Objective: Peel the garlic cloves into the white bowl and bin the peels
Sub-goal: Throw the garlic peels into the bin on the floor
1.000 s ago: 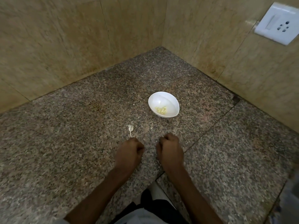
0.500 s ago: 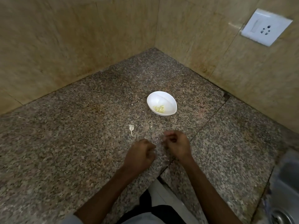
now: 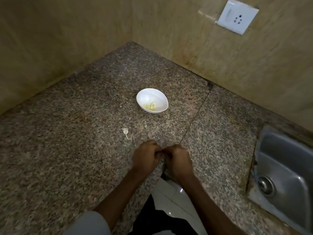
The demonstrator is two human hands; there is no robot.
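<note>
The white bowl point(image 3: 157, 97) stands on the granite counter point(image 3: 76, 133) and holds several peeled yellowish garlic cloves point(image 3: 149, 106). A pale garlic stem with a scrap of peel point(image 3: 125, 132) lies left of and nearer than the bowl. My left hand point(image 3: 145, 157) and my right hand point(image 3: 179, 160) are side by side at the counter's front edge. Their fingers are curled and the fingertips meet over a small piece of garlic, which they almost hide.
Tiled walls close the corner behind the bowl, with a white wall socket point(image 3: 237, 16) at the upper right. A steel sink point(image 3: 284, 168) with a drain is set into the counter on the right. A tiny pale fleck point(image 3: 145, 126) lies near the bowl.
My two hands have come together from a palm's width apart until the fingertips touch. The view has swung right, bringing the sink into sight. Bowl and stem have not moved.
</note>
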